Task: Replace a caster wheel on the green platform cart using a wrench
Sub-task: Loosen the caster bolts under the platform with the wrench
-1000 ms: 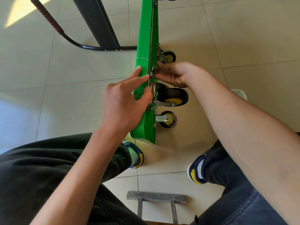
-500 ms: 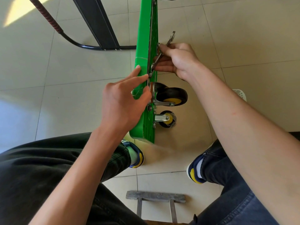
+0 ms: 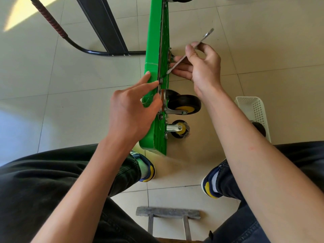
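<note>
- The right hand point(image 3: 201, 67) grips a flat metal wrench point(image 3: 190, 52), thumb over the shaft and fingers curled beneath; its lower end points at the cart's underside and its upper end sticks out past the thumb.
- The left hand point(image 3: 133, 109) rests on the deck's edge, fingers stretched along the green surface and thumb pressed near the mounting plate; it holds nothing.
- The green platform cart point(image 3: 154, 50) stands on its side on the tiled floor point(image 3: 52, 76), between the person's feet, its underside facing right.
- A large black caster wheel point(image 3: 185, 104) with a yellow hub juts from the underside just below the right hand; a smaller caster point(image 3: 179, 128) sits beneath it, nearer the person.
- A white perforated basket point(image 3: 254, 111) stands on the floor beside the right forearm; a dark round object lies in it, partly hidden by the arm.
- The cart's black folded handle point(image 3: 98, 51) lies on the floor to the left.
- A grey stool edge point(image 3: 167, 213) shows between the knees.
</note>
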Tool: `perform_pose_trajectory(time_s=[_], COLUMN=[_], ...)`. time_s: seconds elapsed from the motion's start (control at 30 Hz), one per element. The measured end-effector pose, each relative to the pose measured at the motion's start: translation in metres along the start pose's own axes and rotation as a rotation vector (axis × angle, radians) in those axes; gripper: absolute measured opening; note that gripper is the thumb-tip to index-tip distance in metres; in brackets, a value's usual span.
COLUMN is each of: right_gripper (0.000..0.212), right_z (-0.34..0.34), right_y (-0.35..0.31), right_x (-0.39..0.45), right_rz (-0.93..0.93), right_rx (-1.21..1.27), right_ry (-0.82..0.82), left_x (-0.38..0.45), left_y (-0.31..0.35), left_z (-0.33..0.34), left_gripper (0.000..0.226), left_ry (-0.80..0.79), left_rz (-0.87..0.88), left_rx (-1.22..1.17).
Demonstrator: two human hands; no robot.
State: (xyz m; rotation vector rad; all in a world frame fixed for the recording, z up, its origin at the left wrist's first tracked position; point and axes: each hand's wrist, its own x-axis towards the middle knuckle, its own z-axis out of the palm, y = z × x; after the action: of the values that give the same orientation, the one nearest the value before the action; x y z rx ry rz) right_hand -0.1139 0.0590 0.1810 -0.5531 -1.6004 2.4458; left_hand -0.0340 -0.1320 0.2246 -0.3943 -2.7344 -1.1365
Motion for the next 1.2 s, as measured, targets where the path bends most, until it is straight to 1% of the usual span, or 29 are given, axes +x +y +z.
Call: perform_pose_trajectory(time_s=[0.1, 0.2, 0.33, 0.43, 0.57, 0.77, 0.87, 0.93, 1.03, 1.2], right_gripper=[0.019, 0.026, 0.016, 0.013, 0.012, 0.016, 0.018, 0.02, 0.032, 0.029], right_z=[-0.007, -0.011, -0.014, -0.015, -0.011, -0.005, -0.001, 0.006, 0.016, 0.016], right_y=[0.004, 0.008, 0.015, 0.021, 0.025, 0.021, 0.014, 0.01, 0.003, -0.006], right_x=[0.014, 0.025, 0.033, 0.038, 0.042, 0.041, 0.039, 0.039, 0.039, 0.027], right_rz=[0.19, 0.398, 0.635, 0.732, 0.785, 0.811, 0.779, 0.705, 0.532, 0.301], right_rx=[0.03, 0.029, 0.035, 0.048, 0.059, 0.026, -0.024, -0.128, -0.273, -0.326], right_ry=[0.022, -0.021, -0.14, -0.211, -0.237, -0.242, -0.234, -0.224, -0.159, -0.122], left_x=[0.001, 0.001, 0.001, 0.001, 0.001, 0.002, 0.001, 0.001, 0.001, 0.001], left_y=[-0.001, -0.001, -0.002, -0.003, -0.002, -0.001, -0.002, -0.002, -0.002, -0.002], left_z=[0.0, 0.001, 0.001, 0.001, 0.001, 0.001, 0.001, 0.001, 0.002, 0.002], left_gripper=[0.028, 0.028, 0.027, 0.028, 0.028, 0.027, 0.028, 0.028, 0.028, 0.028], left_ry=[0.0, -0.003, 0.009, 0.006, -0.004, -0.004, -0.003, -0.003, -0.008, 0.001], left_rz=[-0.004, -0.001, 0.005, 0.004, 0.003, 0.002, 0.001, 0.006, 0.015, 0.011], left_rx=[-0.008, -0.016, -0.005, 0.003, 0.002, 0.01, 0.005, 0.002, 0.007, 0.009])
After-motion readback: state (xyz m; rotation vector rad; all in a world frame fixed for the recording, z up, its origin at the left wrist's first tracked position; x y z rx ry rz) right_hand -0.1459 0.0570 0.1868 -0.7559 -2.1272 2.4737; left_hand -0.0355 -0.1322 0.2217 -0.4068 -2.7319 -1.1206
